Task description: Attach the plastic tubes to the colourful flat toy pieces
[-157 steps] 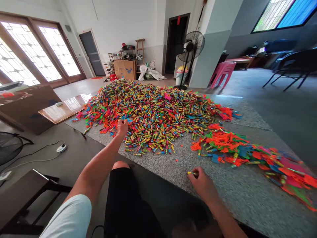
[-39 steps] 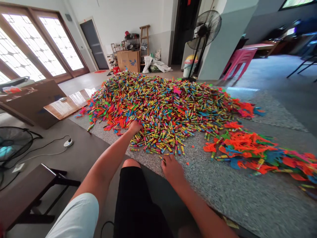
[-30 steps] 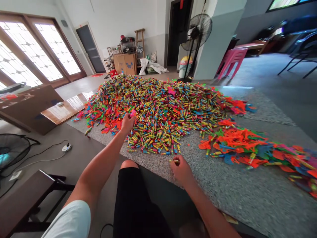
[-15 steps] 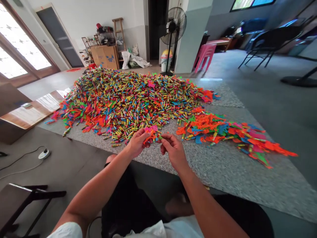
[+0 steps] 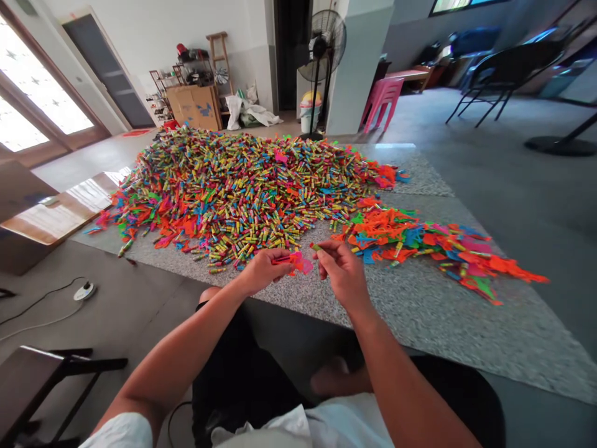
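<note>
My left hand [image 5: 262, 271] is closed on a flat pink plastic piece [image 5: 298, 262], held just above the near edge of the speckled stone table [image 5: 420, 311]. My right hand [image 5: 342, 274] is close beside it, pinching a small coloured tube [image 5: 316, 247] between thumb and fingers. A big heap of small coloured tubes [image 5: 247, 180] covers the far part of the table. To the right lies a spread of flat orange, green, blue and pink plastic pieces [image 5: 429, 246].
A wooden table [image 5: 56, 211] stands left of the stone table. A power strip with cables [image 5: 83, 290] lies on the floor, a dark bench [image 5: 32, 382] at lower left. Behind the heap stand a fan [image 5: 326, 43], a pink stool [image 5: 380, 99] and a cardboard box [image 5: 191, 107].
My left hand drew back from the heap with a pink piece. My right hand picked a tube from the heap's near edge, and both hands came together at the table's front.
</note>
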Available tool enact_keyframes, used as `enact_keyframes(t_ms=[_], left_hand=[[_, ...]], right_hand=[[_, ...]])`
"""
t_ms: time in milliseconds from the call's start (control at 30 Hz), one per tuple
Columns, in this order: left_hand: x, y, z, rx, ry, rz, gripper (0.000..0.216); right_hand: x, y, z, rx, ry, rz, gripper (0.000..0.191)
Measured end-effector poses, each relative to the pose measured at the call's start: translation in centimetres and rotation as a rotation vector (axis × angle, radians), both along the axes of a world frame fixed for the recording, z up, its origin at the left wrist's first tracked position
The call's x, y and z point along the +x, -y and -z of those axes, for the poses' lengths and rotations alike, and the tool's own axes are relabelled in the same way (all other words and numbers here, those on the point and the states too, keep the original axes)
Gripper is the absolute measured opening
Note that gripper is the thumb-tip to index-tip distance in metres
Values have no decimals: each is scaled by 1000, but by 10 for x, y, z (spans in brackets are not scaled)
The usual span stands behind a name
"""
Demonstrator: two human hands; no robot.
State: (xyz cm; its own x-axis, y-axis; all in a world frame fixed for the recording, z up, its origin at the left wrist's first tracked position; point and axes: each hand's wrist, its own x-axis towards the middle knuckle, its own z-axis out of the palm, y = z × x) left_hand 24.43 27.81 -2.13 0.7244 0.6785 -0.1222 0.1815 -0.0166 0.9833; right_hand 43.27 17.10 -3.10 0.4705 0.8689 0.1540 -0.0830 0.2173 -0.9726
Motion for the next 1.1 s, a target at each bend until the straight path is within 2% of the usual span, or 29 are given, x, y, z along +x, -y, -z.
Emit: enact_keyframes(t_ms=[133,367,567,833,967,1033,1100], left_hand=[[-2,0,-5,14,-96,76,47],[0,-5,6,-87,-65,12,48],[-1,-4,1,-89,-80,13,46],[-3,-5,3,-174,-63,-20,43],[-4,-1,14,-271,-85,-4,43],[-5,0,27,-341,-147,48,45],[-4,-4,43,-298,-246,117,47]], right_hand=[[1,0,2,-82,64,-108,33],[-4,1,12,-93,-40,-129,32],[-2,4,16,-109,-8,-211,30],[-1,12,14,-167,231,-219,26],[1,18,18,-209,251,-317,26],[4,21,25,-252,271,-390,25],[13,24,36,-328,290,-444,25]])
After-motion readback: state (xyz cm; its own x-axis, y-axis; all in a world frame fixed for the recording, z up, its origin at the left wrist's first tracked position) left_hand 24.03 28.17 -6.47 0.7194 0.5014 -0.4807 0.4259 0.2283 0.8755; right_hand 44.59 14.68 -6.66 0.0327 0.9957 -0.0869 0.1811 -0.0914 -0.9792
